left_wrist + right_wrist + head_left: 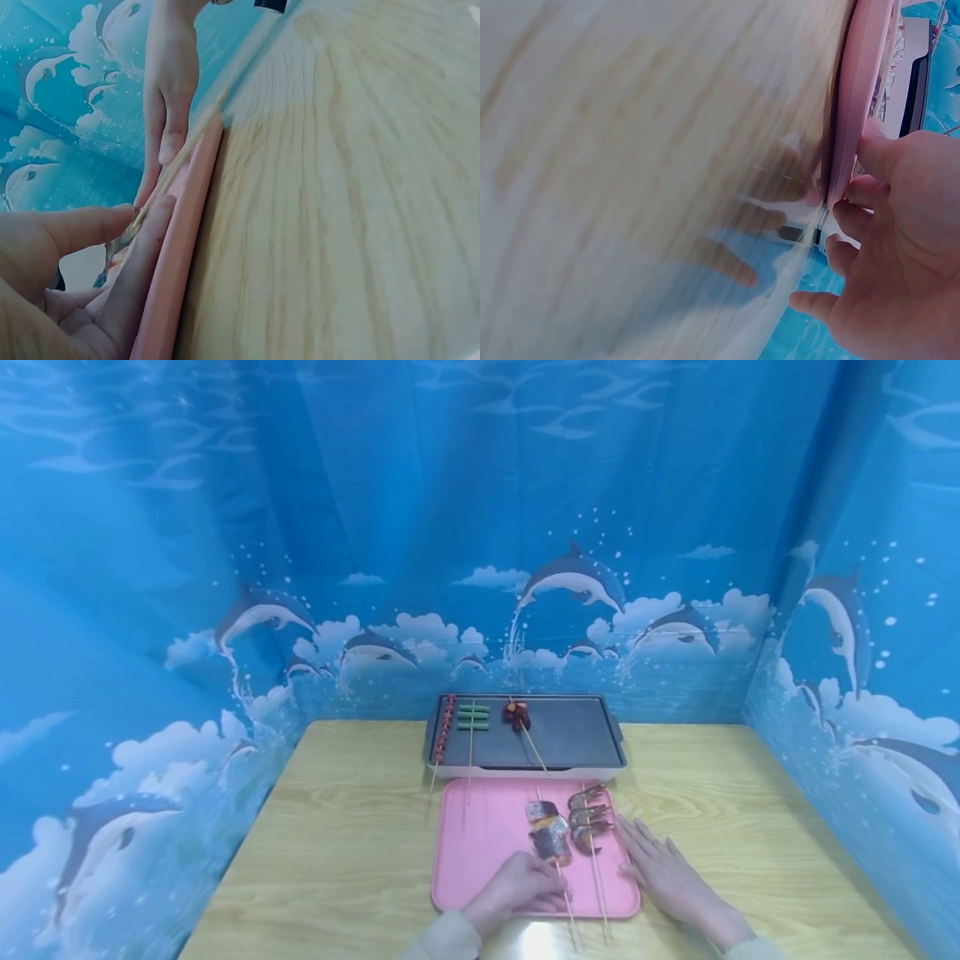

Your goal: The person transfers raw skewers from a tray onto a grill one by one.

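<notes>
Over the front of the pink tray point(480, 852), my left hand point(525, 883) pinches the wooden stick of a skewer with silvery fish chunks point(550, 833). The left wrist view shows the stick point(182, 156) between thumb and index finger, close to the tray rim point(187, 240). A shrimp skewer point(588, 822) lies on the tray just right of the fish, its stick reaching past the front rim. My right hand point(667, 872) is at the tray's right edge with fingers extended. From the right wrist, its thumb rests at the pink rim point(855, 82).
Behind the tray stands a dark griddle point(573, 731) with a light base. On it lie a red beaded skewer point(444, 731), a green vegetable skewer point(473, 718) and a dark red meat skewer point(517, 716). A blue dolphin curtain point(450, 527) surrounds the wooden table point(337, 827).
</notes>
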The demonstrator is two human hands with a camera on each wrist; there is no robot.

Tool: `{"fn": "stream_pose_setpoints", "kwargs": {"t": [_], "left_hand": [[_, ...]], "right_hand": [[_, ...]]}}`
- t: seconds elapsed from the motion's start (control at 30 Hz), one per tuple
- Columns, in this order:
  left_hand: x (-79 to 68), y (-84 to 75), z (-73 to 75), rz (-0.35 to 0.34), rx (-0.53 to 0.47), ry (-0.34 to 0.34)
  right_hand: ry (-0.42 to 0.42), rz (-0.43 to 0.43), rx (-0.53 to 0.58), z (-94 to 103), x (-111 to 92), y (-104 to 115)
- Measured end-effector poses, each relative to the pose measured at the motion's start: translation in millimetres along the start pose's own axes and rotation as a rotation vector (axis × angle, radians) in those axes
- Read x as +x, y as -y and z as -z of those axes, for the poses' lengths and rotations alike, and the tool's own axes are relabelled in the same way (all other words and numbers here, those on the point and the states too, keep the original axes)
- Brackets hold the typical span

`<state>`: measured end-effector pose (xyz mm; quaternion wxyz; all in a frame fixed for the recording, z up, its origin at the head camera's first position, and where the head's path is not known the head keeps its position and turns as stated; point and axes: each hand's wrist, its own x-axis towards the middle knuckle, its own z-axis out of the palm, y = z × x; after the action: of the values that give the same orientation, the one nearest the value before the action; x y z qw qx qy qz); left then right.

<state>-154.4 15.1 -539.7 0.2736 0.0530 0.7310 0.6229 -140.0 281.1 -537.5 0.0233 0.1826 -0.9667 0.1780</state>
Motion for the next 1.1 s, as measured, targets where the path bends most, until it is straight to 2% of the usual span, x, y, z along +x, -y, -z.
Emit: {"fn": "stream_pose_setpoints", "kwargs": {"t": [0.23,0.43,0.67,0.77,0.93,1.1], "left_hand": [[-8.6,-4.5,-4.6,-0.052,0.001,-0.083],[-18.8,-14.4,-9.6,-0.095,-0.018,-0.120],[-25.6,-26.6,-14.6,-0.130,-0.046,-0.073],[-25.0,-33.9,-15.6,-0.164,-0.012,-0.051],[-21.5,-48.7,-17.1,-0.220,0.052,-0.022],[-11.0,-64.2,-17.9,-0.238,0.029,0.003]], "right_hand": [[0.017,-0.020,0.009,1.2,-0.1,0.6],[-0.013,0.003,0.000,1.7,-0.7,1.0],[-0.006,0.005,0.009,1.9,-0.9,1.3],[0.001,-0.005,0.011,3.2,-1.2,1.9],[-0.021,0.008,0.006,2.1,-1.2,1.6],[-0.066,0.048,0.007,-2.1,-1.1,-0.3]]}}
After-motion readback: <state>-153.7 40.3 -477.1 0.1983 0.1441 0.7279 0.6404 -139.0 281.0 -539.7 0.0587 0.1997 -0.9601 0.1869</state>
